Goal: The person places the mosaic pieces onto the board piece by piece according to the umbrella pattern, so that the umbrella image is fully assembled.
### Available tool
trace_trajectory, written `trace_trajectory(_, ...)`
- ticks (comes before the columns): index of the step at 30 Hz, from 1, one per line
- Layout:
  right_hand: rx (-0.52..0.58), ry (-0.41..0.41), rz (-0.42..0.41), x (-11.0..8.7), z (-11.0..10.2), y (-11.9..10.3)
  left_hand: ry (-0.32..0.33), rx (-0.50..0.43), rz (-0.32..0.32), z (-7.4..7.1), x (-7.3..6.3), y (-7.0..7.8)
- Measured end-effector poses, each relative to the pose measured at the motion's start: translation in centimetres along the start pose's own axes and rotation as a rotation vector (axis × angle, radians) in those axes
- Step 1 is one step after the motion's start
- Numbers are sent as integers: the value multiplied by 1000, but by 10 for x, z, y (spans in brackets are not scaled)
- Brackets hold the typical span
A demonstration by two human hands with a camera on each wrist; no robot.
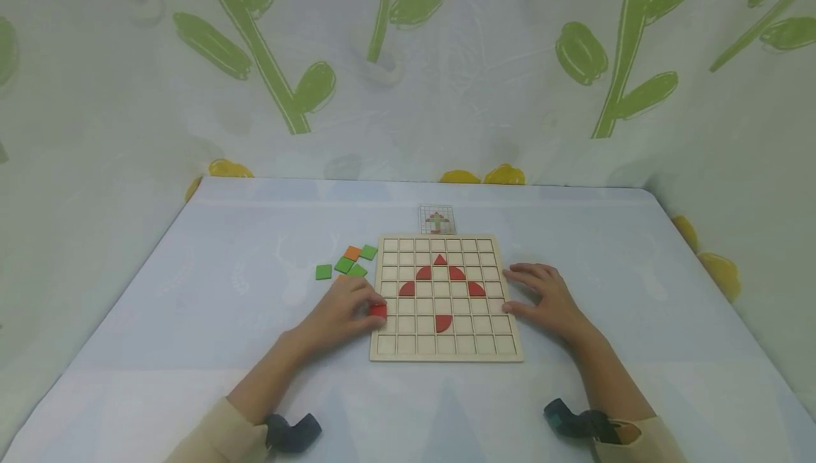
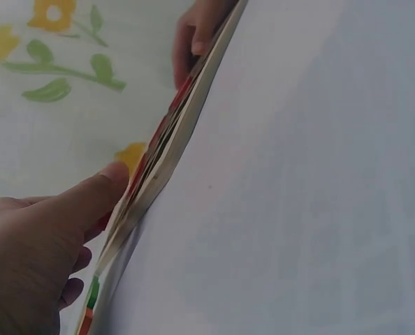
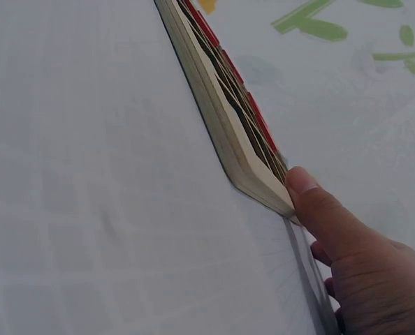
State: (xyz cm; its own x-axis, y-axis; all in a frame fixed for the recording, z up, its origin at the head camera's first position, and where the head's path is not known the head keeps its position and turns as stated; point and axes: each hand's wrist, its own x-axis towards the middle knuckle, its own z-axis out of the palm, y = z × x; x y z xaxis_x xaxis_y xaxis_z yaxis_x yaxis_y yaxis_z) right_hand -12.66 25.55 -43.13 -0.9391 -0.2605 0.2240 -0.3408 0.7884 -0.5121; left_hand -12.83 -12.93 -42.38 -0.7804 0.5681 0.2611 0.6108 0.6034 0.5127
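Note:
A wooden grid board lies flat on the table. On it sit a red triangle and several red quarter-circle pieces, one of them a lower quarter circle. My left hand is at the board's left edge, thumb and fingers pinching a red tile that overlaps the rim. In the left wrist view the left thumb hides most of that tile. At the opposite side, my right hand touches the board's right edge with thumb and fingertips, fingers relaxed; its thumb shows against the board's corner in the right wrist view.
Left of the board lie loose tiles: a green square, an orange tile, another green tile and several more, one partly behind the left hand. A pattern card lies beyond the board's far edge. A leaf-printed curtain surrounds the table.

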Motion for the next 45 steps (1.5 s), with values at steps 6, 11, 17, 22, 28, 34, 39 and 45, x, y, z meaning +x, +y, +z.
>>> trace_trajectory(6, 4, -2, -3, 0, 0, 0, -18, 5, 37, 4, 7, 10)
trace_trajectory(11, 3, 0, -2, 1, 0, 0, -16, -3, 70, 9, 14, 18)
trace_trajectory(17, 10, -4, 9, 0, 0, 0, -14, 3, 110, 17, 20, 22)
trace_trajectory(22, 8, -4, -2, 0, 0, -1, -26, -4, 132, 23, 23, 25)
trace_trajectory(28, 1, 5, -18, 1, 0, 1, -35, 24, 160, 28, 29, 34)
trace_trajectory(34, 16, 15, -29, 1, 1, 2, -70, 50, 135, 31, 33, 40)
trace_trajectory(39, 16, 13, -28, 1, 0, 2, -77, 46, 122, 33, 35, 42)
trace_trajectory(45, 7, 3, -13, 1, 1, 2, -72, 61, 122, 39, 37, 43)
